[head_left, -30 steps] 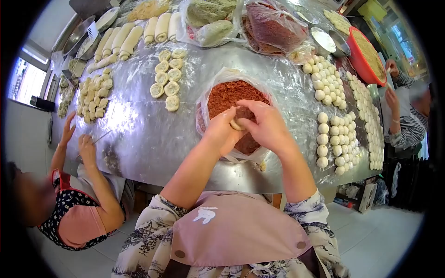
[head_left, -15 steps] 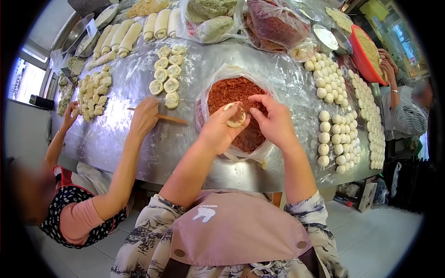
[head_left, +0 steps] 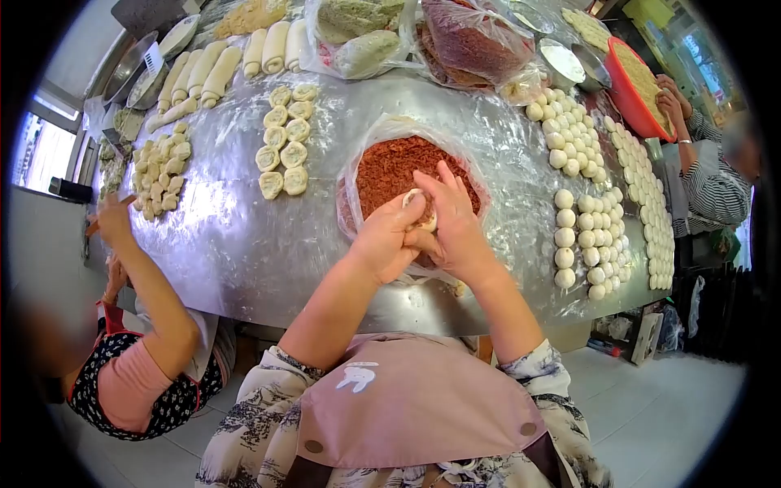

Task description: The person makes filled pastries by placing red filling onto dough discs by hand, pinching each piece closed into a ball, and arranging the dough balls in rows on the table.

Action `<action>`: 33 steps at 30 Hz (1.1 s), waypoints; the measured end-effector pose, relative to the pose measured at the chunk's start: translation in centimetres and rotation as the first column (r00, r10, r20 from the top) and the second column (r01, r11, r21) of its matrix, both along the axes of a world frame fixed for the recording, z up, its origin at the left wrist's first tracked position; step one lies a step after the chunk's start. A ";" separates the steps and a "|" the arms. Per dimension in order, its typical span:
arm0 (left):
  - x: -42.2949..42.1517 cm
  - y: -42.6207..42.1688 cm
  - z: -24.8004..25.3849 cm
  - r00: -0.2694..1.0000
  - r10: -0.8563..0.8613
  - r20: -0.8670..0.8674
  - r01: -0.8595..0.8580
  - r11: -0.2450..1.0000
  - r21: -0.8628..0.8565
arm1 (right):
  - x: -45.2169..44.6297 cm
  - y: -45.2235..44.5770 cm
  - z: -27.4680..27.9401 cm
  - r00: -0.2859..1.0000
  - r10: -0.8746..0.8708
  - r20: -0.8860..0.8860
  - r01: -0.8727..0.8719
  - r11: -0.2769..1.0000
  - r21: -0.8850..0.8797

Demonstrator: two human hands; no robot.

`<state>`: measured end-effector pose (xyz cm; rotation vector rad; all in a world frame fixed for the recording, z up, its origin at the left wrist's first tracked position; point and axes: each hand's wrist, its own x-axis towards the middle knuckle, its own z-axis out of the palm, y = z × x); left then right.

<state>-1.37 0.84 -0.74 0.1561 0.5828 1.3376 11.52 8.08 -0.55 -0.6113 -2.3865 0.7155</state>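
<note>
My left hand is closed round a small filled dough round, cupping it from below and left. My right hand presses on it from the right, some fingers stretched upward and the lower ones curled against the dough. Reddish-brown stuff shows inside the dough's pale rim; much of the piece is hidden by my fingers. Both hands are over a plastic-lined container, its clear bag folded outward at the rim. Crumbly red-brown filling lies inside it.
Left of the container stand two columns of coiled dough pieces. Rows of white dough balls lie to the right. Filled bags, dough rolls and a red basin are farther back. One co-worker holds a stick at left; another is at right.
My right hand has come in from the right and down onto the dough round. The left co-worker's hand with the stick has moved left, away from the coiled pieces.
</note>
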 end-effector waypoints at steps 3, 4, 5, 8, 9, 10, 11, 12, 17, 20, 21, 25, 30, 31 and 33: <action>0.2 -0.1 -0.6 1.000 0.007 0.007 -0.007 0.999 0.043 | -0.4 -0.3 0.2 0.998 -0.015 -0.059 0.022 0.993 0.116; 0.1 0.0 -1.2 0.999 0.027 0.038 -0.030 0.998 0.060 | -0.9 -0.5 0.1 0.990 -0.038 -0.134 0.053 0.993 0.107; 0.1 0.1 -1.5 0.997 0.047 0.067 -0.052 0.996 0.079 | -1.1 -0.6 -0.1 0.987 -0.046 -0.153 0.063 0.992 0.112; 1.1 0.1 0.2 0.982 0.090 -0.163 -0.095 0.995 -0.027 | -1.4 -0.5 -0.9 0.968 -0.067 -0.243 0.086 0.994 0.067; 1.0 0.2 0.3 0.992 0.075 -0.105 -0.074 0.997 0.012 | -1.4 -0.5 -1.3 0.953 -0.079 -0.292 0.085 0.996 0.008; 0.8 0.2 0.4 0.997 0.055 -0.046 -0.052 0.997 0.053 | -1.4 -0.4 -1.5 0.936 -0.095 -0.338 0.083 0.995 -0.050; 0.8 0.3 0.5 0.999 0.031 0.013 -0.032 0.995 0.097 | -1.4 -0.5 -1.5 0.916 -0.135 -0.377 0.093 0.988 -0.127; 0.7 0.4 0.6 0.994 0.020 0.108 -0.031 0.994 0.103 | -1.5 -0.7 -1.4 0.894 -0.173 -0.413 0.097 0.975 -0.199; 1.6 0.4 0.3 0.995 0.094 0.024 -0.096 0.991 0.097 | -1.7 -1.3 -1.3 0.884 -0.260 -0.388 0.198 0.961 -0.193; 1.9 0.6 -0.1 0.975 0.098 -0.199 -0.092 0.995 0.038 | -2.7 -2.1 -0.3 0.879 -0.315 -0.357 0.354 0.934 0.050; 2.0 0.7 -0.1 0.960 0.098 -0.262 -0.102 0.995 -0.001 | -2.7 -2.2 -0.5 0.882 -0.331 -0.334 0.360 0.932 0.026; 2.3 1.2 1.0 0.941 0.147 -0.306 -0.163 0.986 -0.027 | -2.9 -1.6 -0.7 0.845 -0.431 -0.317 0.340 0.890 -0.304; 2.3 0.3 1.7 0.776 0.260 -0.574 -0.137 0.959 0.249 | -2.9 -0.5 1.5 0.712 -0.603 -0.360 0.029 0.537 -0.843; 2.2 0.0 1.7 0.605 0.254 -0.755 -0.078 0.962 0.261 | -2.9 -0.8 1.4 0.696 -0.606 -0.385 -0.045 0.498 -0.866; 2.0 -0.1 1.2 0.533 0.339 -0.776 -0.155 0.940 0.304 | -3.4 -1.5 1.4 0.660 -0.615 -0.432 -0.198 0.413 -0.889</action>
